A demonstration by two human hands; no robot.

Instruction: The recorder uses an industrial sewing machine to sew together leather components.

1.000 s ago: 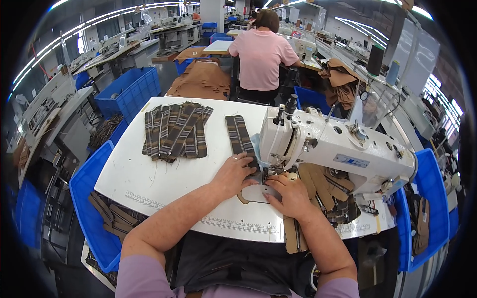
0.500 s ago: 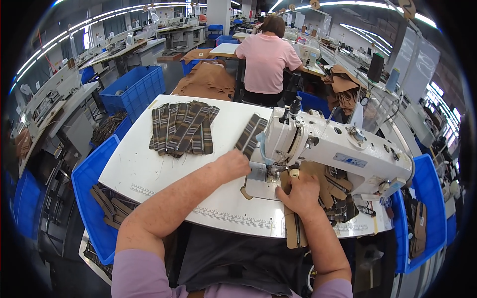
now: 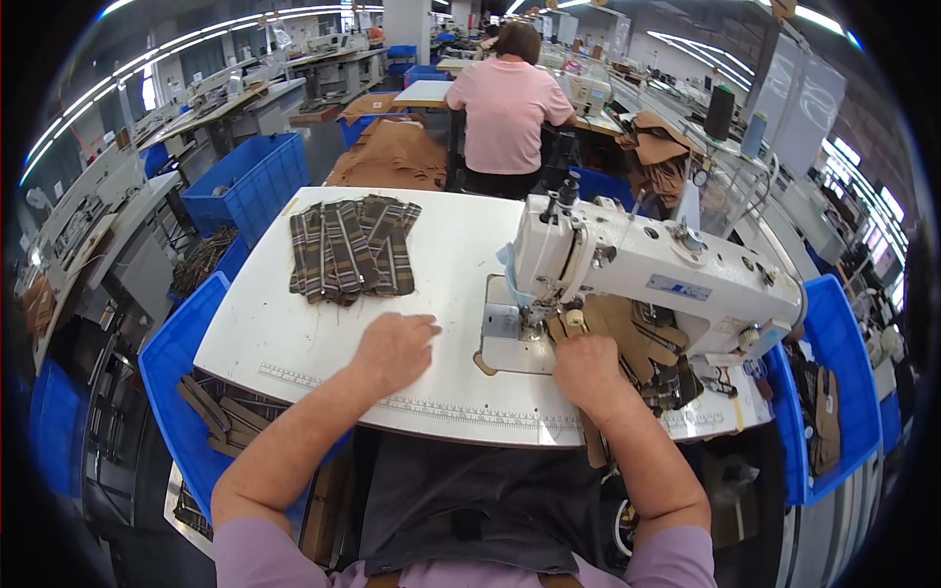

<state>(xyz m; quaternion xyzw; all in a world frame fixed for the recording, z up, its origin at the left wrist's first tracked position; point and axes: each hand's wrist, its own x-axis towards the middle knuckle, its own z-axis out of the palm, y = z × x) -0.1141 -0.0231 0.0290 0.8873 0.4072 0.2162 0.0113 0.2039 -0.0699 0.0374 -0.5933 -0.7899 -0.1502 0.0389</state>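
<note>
My left hand is over the white sewing table, fingers partly stretched out and nothing in them. Beyond it lies a fanned pile of striped fabric pieces, brown, grey and cream, with loose threads. My right hand is closed on a brown fabric strip just right of the needle area of a white sewing machine. One end of the strip hangs over the table's front edge; my fingertips are partly hidden. More brown and striped pieces lie beneath the machine arm.
A blue bin with fabric strips stands at the table's left; another blue bin is at its right. A printed ruler runs along the front edge. Ahead, a person in a pink shirt sits beside heaped brown fabric.
My left hand has moved left and toward me. The striped piece beside the machine head is gone from there, and the pile looks rearranged. My right hand has come slightly closer to me.
</note>
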